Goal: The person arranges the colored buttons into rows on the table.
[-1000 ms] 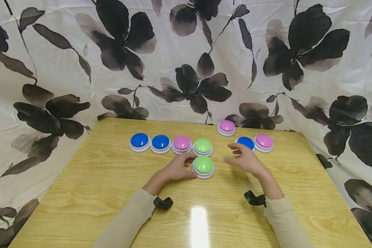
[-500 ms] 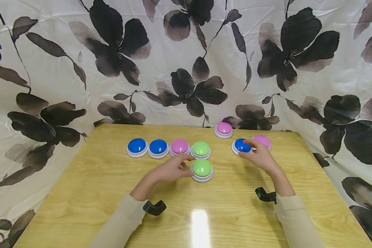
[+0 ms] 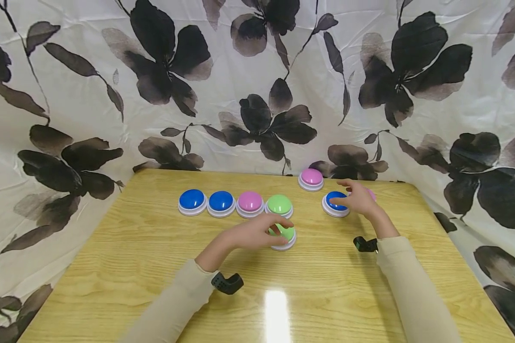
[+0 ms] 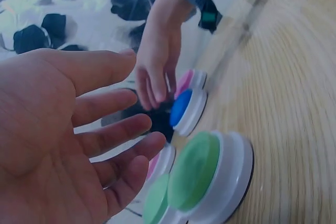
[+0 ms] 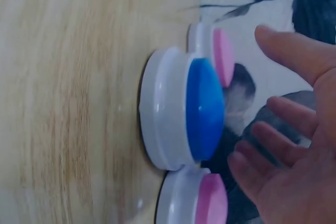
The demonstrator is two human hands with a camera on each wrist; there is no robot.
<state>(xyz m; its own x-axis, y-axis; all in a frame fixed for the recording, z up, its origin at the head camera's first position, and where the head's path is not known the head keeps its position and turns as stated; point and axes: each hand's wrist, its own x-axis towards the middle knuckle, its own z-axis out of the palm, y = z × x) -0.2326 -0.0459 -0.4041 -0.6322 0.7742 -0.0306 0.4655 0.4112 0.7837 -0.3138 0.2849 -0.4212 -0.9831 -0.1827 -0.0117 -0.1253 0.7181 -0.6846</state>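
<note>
Dome buttons on white bases lie on a wooden table (image 3: pixel 133 267). My left hand (image 3: pixel 274 226) hovers flat over the near green button (image 3: pixel 286 236), fingers straight; the left wrist view shows a gap between the fingers (image 4: pixel 113 129) and the green button (image 4: pixel 205 174). My right hand (image 3: pixel 352 197) is spread above the right blue button (image 3: pixel 335 204), hiding most of a pink button (image 3: pixel 371 192) behind it. In the right wrist view the fingers (image 5: pixel 278 145) stand clear of the blue button (image 5: pixel 197 108). Neither hand holds anything.
A row of two blue buttons (image 3: pixel 192 200) (image 3: pixel 221 202), a pink one (image 3: pixel 250 202) and a green one (image 3: pixel 279 205) lies behind the left hand. Another pink button (image 3: pixel 311 177) sits near the back edge. A flowered cloth (image 3: pixel 257 71) surrounds the table.
The left hand has slid right from beside the near green button to above it. The right hand has moved back and right over the blue and pink buttons.
</note>
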